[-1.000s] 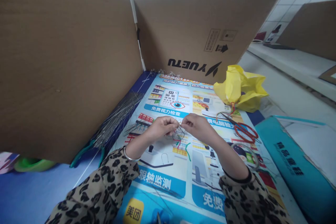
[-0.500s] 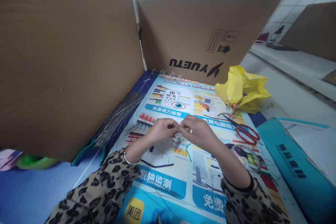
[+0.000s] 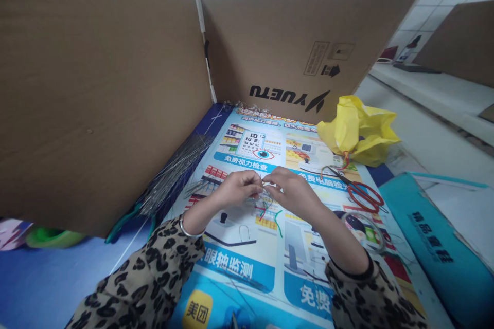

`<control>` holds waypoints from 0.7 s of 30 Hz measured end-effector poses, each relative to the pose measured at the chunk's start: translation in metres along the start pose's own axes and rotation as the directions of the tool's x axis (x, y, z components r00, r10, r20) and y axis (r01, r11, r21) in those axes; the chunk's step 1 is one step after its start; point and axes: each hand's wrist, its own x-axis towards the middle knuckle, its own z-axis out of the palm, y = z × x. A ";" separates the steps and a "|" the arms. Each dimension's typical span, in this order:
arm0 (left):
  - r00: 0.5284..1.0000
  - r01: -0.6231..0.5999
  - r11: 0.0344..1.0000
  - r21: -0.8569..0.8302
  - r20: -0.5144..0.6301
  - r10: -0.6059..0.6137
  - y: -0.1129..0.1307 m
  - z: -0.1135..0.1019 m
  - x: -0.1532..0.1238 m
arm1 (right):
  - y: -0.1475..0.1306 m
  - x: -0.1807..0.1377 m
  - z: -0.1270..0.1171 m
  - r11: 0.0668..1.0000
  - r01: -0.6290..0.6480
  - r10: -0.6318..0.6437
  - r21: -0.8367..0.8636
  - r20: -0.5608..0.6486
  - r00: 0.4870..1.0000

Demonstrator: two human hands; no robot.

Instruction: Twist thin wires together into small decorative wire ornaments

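Before "YUETU" cardboard [image 3: 270,36], left hand [image 3: 239,188] and right hand [image 3: 292,191] pinch wire [image 3: 263,183].

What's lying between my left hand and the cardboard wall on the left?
In the head view, a bundle of thin wires lies between the left hand and the cardboard wall.
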 end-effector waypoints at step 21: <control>0.983 -0.022 0.999 -0.029 -0.181 0.016 0.003 0.003 -0.001 | 0.001 0.000 0.003 0.976 0.216 -0.215 -0.006 -0.109 0.970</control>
